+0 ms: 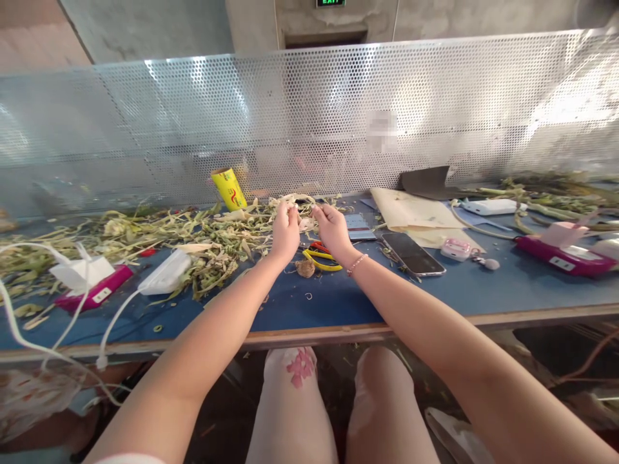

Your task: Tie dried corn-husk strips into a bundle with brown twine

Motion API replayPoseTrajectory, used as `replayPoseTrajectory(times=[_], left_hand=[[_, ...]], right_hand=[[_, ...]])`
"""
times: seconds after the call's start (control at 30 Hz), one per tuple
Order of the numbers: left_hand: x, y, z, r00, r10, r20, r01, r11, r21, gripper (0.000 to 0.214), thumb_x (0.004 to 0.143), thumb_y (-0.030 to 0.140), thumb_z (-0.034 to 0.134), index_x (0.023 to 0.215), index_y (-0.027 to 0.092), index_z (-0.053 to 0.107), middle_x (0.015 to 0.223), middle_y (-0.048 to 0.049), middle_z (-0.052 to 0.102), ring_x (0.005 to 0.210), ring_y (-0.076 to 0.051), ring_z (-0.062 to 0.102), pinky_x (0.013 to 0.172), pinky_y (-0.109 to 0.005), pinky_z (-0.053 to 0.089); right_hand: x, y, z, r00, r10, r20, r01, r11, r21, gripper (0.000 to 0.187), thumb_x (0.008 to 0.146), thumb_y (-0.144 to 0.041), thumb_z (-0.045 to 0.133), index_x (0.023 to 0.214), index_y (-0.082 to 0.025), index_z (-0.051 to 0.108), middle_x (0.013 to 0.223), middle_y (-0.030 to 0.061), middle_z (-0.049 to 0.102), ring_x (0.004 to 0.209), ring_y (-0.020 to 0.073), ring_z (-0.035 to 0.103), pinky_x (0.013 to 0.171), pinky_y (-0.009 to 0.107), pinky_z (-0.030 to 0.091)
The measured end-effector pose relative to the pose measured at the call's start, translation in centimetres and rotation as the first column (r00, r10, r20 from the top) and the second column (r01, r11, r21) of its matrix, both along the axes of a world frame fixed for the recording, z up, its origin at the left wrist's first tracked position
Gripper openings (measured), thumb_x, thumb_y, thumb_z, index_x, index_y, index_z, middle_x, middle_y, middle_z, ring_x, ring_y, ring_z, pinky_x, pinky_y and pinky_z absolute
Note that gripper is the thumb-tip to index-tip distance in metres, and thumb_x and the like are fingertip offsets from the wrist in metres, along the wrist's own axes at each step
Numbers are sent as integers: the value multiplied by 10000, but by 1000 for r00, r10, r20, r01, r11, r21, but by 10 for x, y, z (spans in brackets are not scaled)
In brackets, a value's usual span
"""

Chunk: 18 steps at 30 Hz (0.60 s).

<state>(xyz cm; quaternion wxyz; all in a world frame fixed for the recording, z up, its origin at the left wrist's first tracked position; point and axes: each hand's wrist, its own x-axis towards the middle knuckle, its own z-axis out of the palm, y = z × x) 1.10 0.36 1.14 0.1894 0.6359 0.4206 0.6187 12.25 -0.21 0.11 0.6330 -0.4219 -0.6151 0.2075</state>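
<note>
Both arms reach forward over the blue table. My left hand (286, 233) is closed in a pinch on one end of a pale dry plant strip (298, 197). The other end is pinched between thumb and finger of my right hand (333, 231), which has a beaded bracelet at the wrist. Between the hands the strip bows up in a loop. Beneath them on the table lie a tool with yellow handles (325, 263) and a small brown ball-shaped lump (305, 268). A heap of dried plant stalks and leaves (213, 232) spreads beside my left hand.
A yellow tube (229, 189) stands tilted by the perforated metal screen (329, 116). To the right are a phone (414, 254), brown paper (416, 209), a pink earphone case (456, 249) and a magenta power strip (563, 258). White chargers and cables (167, 272) lie left.
</note>
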Motion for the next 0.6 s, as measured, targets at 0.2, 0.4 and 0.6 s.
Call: replayPoseTrajectory(times=[0.2,0.4,0.6], left_hand=[[-4,-6,3,984,97,-150,-90,995,47,199,863,328,426,711,202,400,573,31,421,548,-114,445,594,-258,359],[-3,-5,-1,970,91,-227,-91,996,7,158,862,253,412,712,207,398,519,49,392,481,-107,418,542,-239,315],[-6,-9,2,967,110,-230,-95,993,75,176,846,291,440,691,209,422,466,58,353,438,-96,374,516,-233,303]], right_hand=[[1,-10,0,978,125,167,-123,992,-18,338,817,-463,400,604,-201,393,477,-52,392,466,91,386,512,230,302],[1,-11,1,955,72,288,-83,996,25,282,817,-388,413,610,-197,405,482,-48,418,489,92,390,535,227,303],[0,-9,0,960,28,279,-48,997,63,331,822,-404,396,569,-207,318,475,-53,352,497,87,331,514,223,262]])
